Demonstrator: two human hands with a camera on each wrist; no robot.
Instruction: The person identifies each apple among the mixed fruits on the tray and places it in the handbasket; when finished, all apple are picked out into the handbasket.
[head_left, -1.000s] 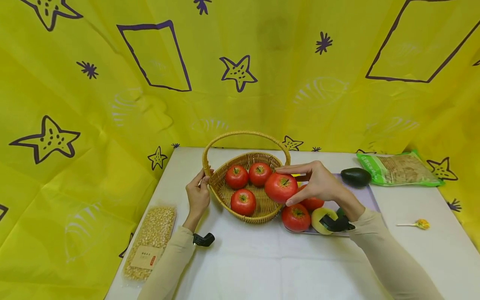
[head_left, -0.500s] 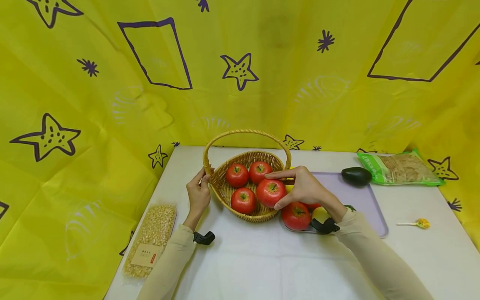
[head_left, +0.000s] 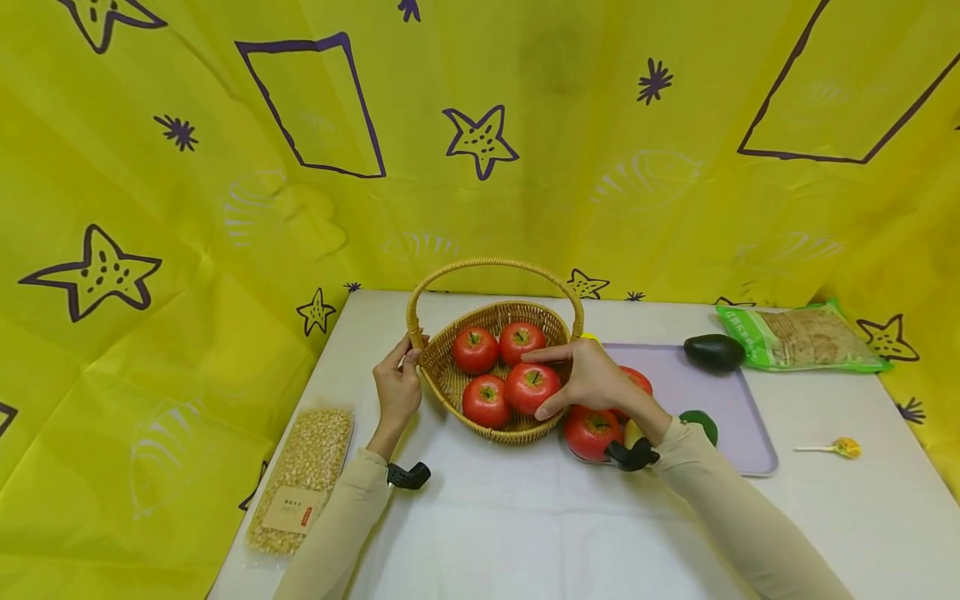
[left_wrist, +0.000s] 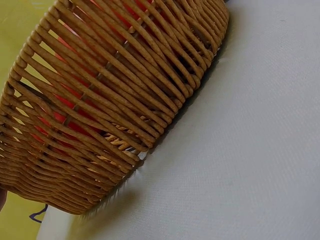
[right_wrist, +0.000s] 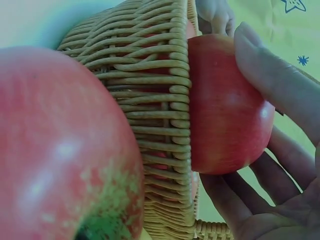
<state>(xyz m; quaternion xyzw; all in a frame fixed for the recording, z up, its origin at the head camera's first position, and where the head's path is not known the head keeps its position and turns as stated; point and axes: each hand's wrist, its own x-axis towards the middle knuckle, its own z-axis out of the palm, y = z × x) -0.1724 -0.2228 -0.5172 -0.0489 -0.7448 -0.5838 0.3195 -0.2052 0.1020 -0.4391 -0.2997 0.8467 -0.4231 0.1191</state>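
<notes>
A wicker basket with an arched handle stands at the middle back of the table, three red apples inside. At its left side my left hand grips the rim by the handle's foot; the left wrist view shows mostly the woven basket wall. My right hand holds another red apple between thumb and fingers, over the right part of the basket. In the right wrist view this apple is partly past the rim, its lower part hidden by the weave.
Right of the basket, a pale purple tray bears red apples, a dark green fruit and pieces hidden by my right arm. An avocado, a green-edged bag and a lollipop lie right; packed corn kernels lie left.
My right hand has carried its apple left and slightly down, from beside the right rim to within the basket's outline. The left hand has kept its grip on the basket.
</notes>
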